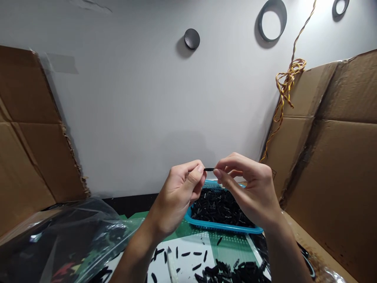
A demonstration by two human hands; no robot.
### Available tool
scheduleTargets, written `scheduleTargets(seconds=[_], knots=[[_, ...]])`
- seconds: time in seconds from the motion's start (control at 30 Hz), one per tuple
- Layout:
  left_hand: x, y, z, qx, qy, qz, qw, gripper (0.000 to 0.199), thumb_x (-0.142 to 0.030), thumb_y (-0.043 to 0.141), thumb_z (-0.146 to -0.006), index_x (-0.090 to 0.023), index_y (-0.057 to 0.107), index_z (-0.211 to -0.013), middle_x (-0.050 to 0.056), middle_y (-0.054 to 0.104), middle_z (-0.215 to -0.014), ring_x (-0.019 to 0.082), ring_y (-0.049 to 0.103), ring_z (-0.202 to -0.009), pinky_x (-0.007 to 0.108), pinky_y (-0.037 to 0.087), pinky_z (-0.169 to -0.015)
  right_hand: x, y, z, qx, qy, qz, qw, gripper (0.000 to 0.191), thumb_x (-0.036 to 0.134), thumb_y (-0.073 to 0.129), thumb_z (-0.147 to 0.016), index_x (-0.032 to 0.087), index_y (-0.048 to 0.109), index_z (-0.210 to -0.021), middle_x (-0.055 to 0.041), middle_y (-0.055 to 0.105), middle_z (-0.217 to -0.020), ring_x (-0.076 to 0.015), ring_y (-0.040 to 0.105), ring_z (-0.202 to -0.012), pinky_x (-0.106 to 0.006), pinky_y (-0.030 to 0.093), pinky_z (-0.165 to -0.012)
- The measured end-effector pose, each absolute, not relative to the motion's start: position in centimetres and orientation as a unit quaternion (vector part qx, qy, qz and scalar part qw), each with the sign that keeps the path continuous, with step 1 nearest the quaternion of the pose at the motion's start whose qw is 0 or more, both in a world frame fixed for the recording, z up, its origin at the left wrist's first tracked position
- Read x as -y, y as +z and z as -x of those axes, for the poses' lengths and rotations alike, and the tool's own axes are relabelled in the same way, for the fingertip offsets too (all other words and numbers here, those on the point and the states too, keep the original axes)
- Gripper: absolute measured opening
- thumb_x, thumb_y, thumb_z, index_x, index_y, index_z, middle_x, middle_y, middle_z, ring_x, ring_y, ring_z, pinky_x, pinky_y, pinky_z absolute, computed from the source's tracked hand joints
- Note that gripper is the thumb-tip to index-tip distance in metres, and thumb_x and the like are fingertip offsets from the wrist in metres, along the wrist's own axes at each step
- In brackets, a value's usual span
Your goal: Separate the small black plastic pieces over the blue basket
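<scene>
Between both hands is a thin, small black piece (pixel 209 169), raised above the work surface; its exact kind is too small to tell. My left hand (pixel 184 188) pinches one end between thumb and forefinger. At the other end, the thumb and forefinger of my right hand (pixel 246 179) also close on it. Behind and below the hands stands a blue plastic basket (pixel 218 226) full of similar small black pieces (pixel 219 206). A loose heap of black pieces (pixel 232 272) lies nearer, with several more spread on a white sheet (pixel 188 241).
A pale pen-like tool (pixel 171 263) lies on the sheet over a green mat (pixel 226 249). A clear plastic bag (pixel 97 232) is at the left. Cardboard panels stand on the left (pixel 32 129) and right (pixel 338 157). Twisted yellow wire (pixel 284 88) hangs by the wall.
</scene>
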State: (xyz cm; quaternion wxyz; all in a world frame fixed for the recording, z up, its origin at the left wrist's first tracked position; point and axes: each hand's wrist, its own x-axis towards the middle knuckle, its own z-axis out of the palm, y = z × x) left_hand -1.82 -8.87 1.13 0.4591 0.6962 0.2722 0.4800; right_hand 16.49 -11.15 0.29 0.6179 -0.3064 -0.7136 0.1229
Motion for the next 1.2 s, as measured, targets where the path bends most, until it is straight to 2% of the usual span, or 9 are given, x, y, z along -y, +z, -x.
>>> scheduleTargets(seconds=[0.3,0.47,0.7,0.83,0.97,1.07,1.13,1.2], knots=[[8.7,1.1,1.8,-0.269,0.482,-0.713,0.433,0.053,-0.047,0.05,-0.108,-0.022,0.035,-0.064,-0.006,0.027,-0.059,0.009,0.022,-0.052,0.026,0.019,-0.046,10.5,0.0,-16.1,0.728,0.121,0.319,0.594,0.015,0.025,0.067,-0.104,0.022,0.072,-0.09,0.0021,0.067,-0.082,-0.0121,0.065,-0.072,-0.029,0.057,-0.066],[8.6,1.2,1.9,-0.287,0.491,-0.708,0.419,0.055,-0.046,0.048,-0.109,-0.022,0.037,-0.061,-0.006,0.03,-0.054,0.009,0.022,-0.049,0.027,0.019,-0.046,10.3,-0.2,-15.9,0.726,0.132,0.311,0.598,0.007,0.025,0.067,-0.103,0.023,0.072,-0.098,0.0023,0.071,-0.086,-0.012,0.068,-0.072,-0.027,0.058,-0.067],[8.6,1.1,2.1,-0.292,0.483,-0.696,0.444,0.059,-0.049,0.05,-0.107,-0.022,0.039,-0.056,-0.005,0.031,-0.051,0.009,0.023,-0.048,0.026,0.017,-0.045,10.6,0.0,-15.9,0.739,0.143,0.309,0.582,0.013,0.024,0.065,-0.104,0.022,0.071,-0.093,0.0013,0.071,-0.086,-0.0128,0.067,-0.074,-0.029,0.056,-0.068],[8.7,1.1,1.8,-0.281,0.491,-0.667,0.485,0.055,-0.047,0.053,-0.104,-0.02,0.049,-0.056,-0.005,0.031,-0.05,0.008,0.022,-0.046,0.024,0.014,-0.043,10.4,0.0,-16.3,0.729,0.162,0.296,0.595,0.014,0.026,0.066,-0.102,0.022,0.07,-0.09,0.0007,0.07,-0.084,-0.0137,0.067,-0.072,-0.03,0.056,-0.067],[8.9,1.5,1.2,-0.231,0.553,-0.515,0.613,0.045,-0.035,0.055,-0.101,-0.02,0.05,-0.059,-0.009,0.022,-0.046,0.007,0.012,-0.04,0.024,0.007,-0.039,8.5,-1.0,-16.9,0.681,0.132,0.384,0.61,0.023,0.036,0.061,-0.105,0.023,0.065,-0.087,0.001,0.064,-0.073,-0.0155,0.063,-0.064,-0.032,0.051,-0.061],[8.8,1.8,1.0,-0.187,0.607,-0.314,0.706,0.044,-0.023,0.047,-0.102,-0.021,0.044,-0.058,-0.009,0.021,-0.046,0.008,0.009,-0.037,0.026,0.006,-0.034,6.9,-2.0,-16.9,0.676,0.107,0.469,0.558,0.022,0.035,0.064,-0.102,0.022,0.068,-0.086,-0.0011,0.067,-0.072,-0.0159,0.059,-0.061,-0.032,0.042,-0.057],[8.5,1.7,1.0,-0.174,0.637,-0.242,0.711,0.045,-0.015,0.039,-0.103,-0.021,0.041,-0.058,-0.008,0.023,-0.045,0.008,0.013,-0.035,0.025,0.01,-0.033,6.7,-2.2,-16.5,0.698,0.121,0.471,0.525,0.019,0.031,0.069,-0.099,0.021,0.071,-0.084,-0.0013,0.069,-0.072,-0.0152,0.058,-0.06,-0.031,0.039,-0.056],[8.3,1.5,1.2,-0.172,0.661,-0.219,0.697,0.046,-0.009,0.033,-0.103,-0.021,0.037,-0.058,-0.008,0.023,-0.044,0.007,0.017,-0.033,0.024,0.016,-0.032,7.2,-2.0,-15.8,0.735,0.164,0.438,0.491,0.021,0.029,0.069,-0.099,0.021,0.072,-0.08,0.0012,0.07,-0.07,-0.0134,0.059,-0.06,-0.029,0.042,-0.057]])
